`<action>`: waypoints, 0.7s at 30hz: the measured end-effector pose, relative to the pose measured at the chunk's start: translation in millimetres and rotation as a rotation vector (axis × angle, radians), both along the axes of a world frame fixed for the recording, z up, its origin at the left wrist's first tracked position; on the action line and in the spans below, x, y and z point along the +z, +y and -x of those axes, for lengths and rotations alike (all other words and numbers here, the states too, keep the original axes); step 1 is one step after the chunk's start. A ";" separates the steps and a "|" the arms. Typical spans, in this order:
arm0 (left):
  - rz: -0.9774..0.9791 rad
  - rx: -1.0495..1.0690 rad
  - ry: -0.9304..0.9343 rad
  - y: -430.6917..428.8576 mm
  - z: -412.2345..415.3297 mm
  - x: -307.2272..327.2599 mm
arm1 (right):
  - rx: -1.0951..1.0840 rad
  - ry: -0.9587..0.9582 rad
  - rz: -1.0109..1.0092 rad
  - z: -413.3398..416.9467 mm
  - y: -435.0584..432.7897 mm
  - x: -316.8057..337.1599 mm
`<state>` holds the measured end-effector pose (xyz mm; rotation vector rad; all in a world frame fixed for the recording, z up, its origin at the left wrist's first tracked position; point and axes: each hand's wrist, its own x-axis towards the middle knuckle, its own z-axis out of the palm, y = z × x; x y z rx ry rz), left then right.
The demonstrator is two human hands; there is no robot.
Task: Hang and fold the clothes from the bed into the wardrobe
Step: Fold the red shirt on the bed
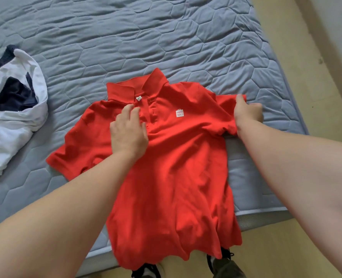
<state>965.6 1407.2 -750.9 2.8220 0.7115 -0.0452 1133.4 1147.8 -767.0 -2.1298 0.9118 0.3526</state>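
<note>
Working on the quilted bed (126, 37), flattening the red polo shirt (176, 157). Leaving the white and navy garment (16, 117) crumpled nearby. Pressing the chest with the flat left hand (129, 131), gripping a sleeve in the right hand (246, 115). Seemingly just starting to fold; putting nothing away yet.

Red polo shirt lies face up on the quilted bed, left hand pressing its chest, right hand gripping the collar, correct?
No. The head view shows the right hand gripping the sleeve end of the red polo shirt, not the collar. The rest holds: left hand pressing its chest, on the grey-blue quilted bed.
</note>
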 end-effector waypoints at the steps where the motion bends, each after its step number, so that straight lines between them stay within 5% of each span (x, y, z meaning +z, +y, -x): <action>1: 0.053 -0.108 -0.006 -12.6 -18.2 0.7 | 0.031 -0.005 -0.041 -4.5 -1.7 -3.3; 7: 0.265 -0.232 0.031 -60.8 -124.4 -6.8 | 0.223 -0.014 -0.162 -17.1 -17.3 -24.8; 15: 0.084 -0.274 0.360 -68.2 -212.8 -34.0 | 0.515 -0.101 -0.204 -41.4 -25.0 -35.1; 21: -0.009 -0.147 0.394 -67.1 -240.3 -29.2 | 0.364 -0.244 -0.187 -59.1 -22.9 -30.0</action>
